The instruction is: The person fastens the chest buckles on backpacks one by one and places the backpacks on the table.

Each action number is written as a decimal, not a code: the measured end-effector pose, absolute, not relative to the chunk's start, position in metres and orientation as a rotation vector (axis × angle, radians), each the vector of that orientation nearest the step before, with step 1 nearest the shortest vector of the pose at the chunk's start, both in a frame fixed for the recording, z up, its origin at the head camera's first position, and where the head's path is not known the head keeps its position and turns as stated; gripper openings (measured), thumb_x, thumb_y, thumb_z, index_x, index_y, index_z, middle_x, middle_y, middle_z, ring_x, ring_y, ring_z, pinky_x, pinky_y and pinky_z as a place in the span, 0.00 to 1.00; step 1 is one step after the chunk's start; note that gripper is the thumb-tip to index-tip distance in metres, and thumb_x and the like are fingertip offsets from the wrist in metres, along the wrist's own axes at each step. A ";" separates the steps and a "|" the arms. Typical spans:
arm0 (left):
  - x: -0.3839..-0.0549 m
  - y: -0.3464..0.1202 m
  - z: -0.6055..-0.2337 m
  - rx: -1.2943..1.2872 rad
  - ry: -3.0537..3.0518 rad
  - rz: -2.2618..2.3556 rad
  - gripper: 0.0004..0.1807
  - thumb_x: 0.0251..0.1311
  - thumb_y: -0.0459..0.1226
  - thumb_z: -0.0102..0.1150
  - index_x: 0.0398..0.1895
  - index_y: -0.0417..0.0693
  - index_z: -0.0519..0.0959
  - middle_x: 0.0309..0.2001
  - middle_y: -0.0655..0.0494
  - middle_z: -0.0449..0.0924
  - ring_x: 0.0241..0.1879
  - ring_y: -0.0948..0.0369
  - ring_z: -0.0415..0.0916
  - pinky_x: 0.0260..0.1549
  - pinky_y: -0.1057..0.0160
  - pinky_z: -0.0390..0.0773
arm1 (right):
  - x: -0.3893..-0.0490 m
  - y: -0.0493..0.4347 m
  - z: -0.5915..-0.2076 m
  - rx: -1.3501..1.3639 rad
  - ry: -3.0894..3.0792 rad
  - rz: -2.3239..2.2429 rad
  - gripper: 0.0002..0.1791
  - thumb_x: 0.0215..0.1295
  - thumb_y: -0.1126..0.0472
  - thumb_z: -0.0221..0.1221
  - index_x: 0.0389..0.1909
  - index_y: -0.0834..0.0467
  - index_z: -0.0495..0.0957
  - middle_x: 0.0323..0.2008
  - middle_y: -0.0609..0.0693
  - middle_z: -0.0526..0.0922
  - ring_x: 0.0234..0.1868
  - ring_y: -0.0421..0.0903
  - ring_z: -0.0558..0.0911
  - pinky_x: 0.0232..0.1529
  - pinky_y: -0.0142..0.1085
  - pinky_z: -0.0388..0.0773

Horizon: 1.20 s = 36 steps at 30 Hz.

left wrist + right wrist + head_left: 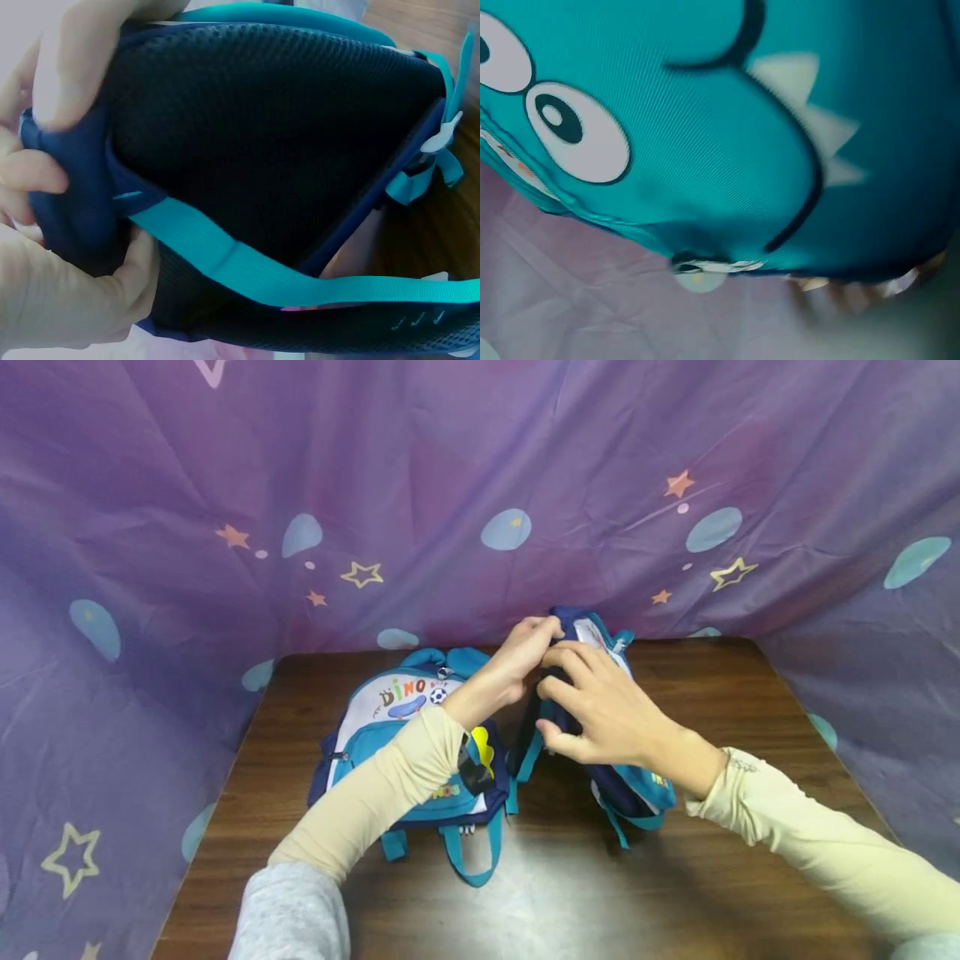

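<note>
A blue and teal child's backpack (637,785) stands tilted on the right, its dark back panel facing left. My left hand (517,660) grips its top edge. In the left wrist view, the left hand (75,300) holds the navy fabric at the top beside the black mesh back panel (277,135). My right hand (603,702) is at the backpack's upper part, fingers bent loosely and thumb held apart. In the right wrist view, the teal front with printed cartoon eyes (577,135) fills most of the frame; blurred fingers show low at right.
A second matching backpack (401,727) lies on the left with its DINO print facing up, partly under my left forearm. Both are on a brown wooden table (600,902). A purple curtain (420,468) with stars hangs behind. Teal straps trail onto the tabletop.
</note>
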<state>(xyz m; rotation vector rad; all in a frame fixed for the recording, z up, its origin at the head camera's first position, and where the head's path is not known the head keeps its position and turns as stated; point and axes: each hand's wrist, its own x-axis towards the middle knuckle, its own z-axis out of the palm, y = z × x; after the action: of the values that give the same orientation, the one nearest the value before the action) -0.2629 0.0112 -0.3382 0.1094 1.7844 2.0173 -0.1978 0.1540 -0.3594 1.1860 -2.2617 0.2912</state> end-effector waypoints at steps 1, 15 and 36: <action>-0.263 0.013 -0.337 0.102 1.794 2.021 0.14 0.64 0.33 0.46 0.18 0.47 0.70 0.16 0.60 0.68 0.18 0.64 0.68 0.20 0.68 0.70 | -0.193 0.153 -0.360 1.100 -2.277 0.275 0.19 0.61 0.46 0.52 0.38 0.58 0.76 0.53 0.63 0.74 0.57 0.63 0.71 0.58 0.55 0.70; -0.252 0.045 -0.318 0.163 1.824 2.076 0.12 0.66 0.34 0.47 0.22 0.50 0.69 0.21 0.61 0.70 0.22 0.65 0.70 0.22 0.69 0.74 | -0.169 0.151 -0.314 0.412 -2.582 0.135 0.20 0.50 0.60 0.58 0.44 0.64 0.68 0.30 0.63 0.75 0.24 0.64 0.76 0.15 0.56 0.71; -0.244 0.074 -0.320 0.405 1.911 1.980 0.18 0.73 0.43 0.49 0.60 0.47 0.65 0.37 0.50 0.76 0.32 0.58 0.80 0.36 0.61 0.84 | -0.174 0.252 -0.314 0.939 -2.425 0.401 0.29 0.65 0.37 0.59 0.56 0.54 0.80 0.57 0.67 0.71 0.58 0.65 0.70 0.55 0.57 0.67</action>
<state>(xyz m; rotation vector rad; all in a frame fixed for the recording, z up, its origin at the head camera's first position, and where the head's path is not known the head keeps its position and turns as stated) -0.2443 0.0738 -0.3203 0.4054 1.9107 1.9800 -0.1739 0.2521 -0.3139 0.9391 -2.4247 0.4006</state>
